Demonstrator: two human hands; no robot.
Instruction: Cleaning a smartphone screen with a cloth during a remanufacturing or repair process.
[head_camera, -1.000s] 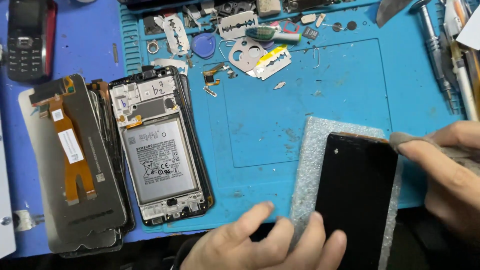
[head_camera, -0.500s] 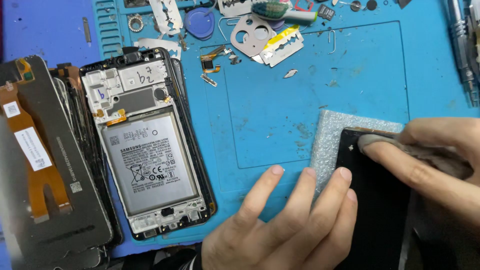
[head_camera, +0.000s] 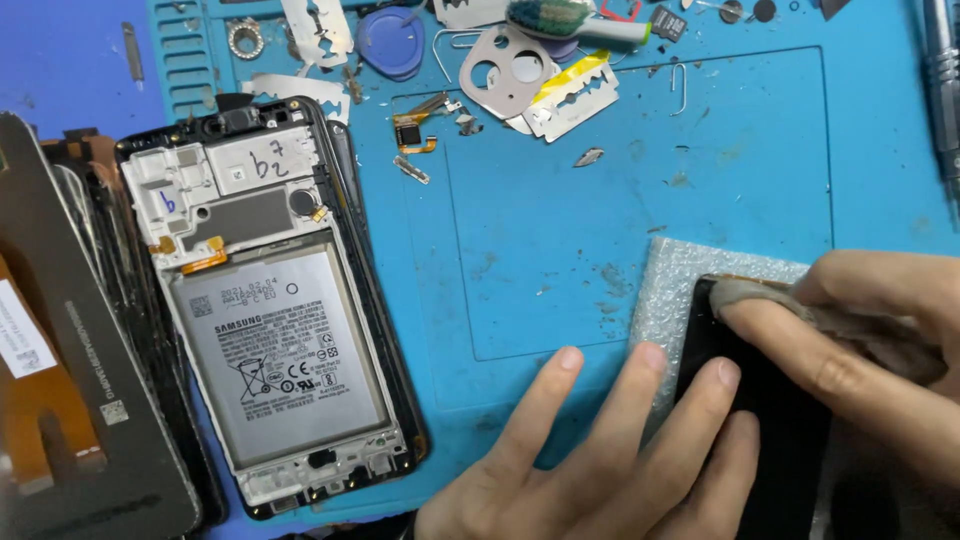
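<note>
A right hand (head_camera: 860, 350) pinching a grey cloth (head_camera: 760, 298) rubs a black screen panel (head_camera: 770, 420) steadied by spread left fingers (head_camera: 640, 400); hard pressure risks cracking it.

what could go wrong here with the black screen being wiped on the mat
Grit risk: the blue mat shows specks and smears near the black screen, so the cloth under the right hand might drag dirt and scratch it.
Slip risk: the screen lies on bubble wrap with only the left hand fingers steadying its edge.
Cut risk: loose razor blades lie near the mat's top.
</note>
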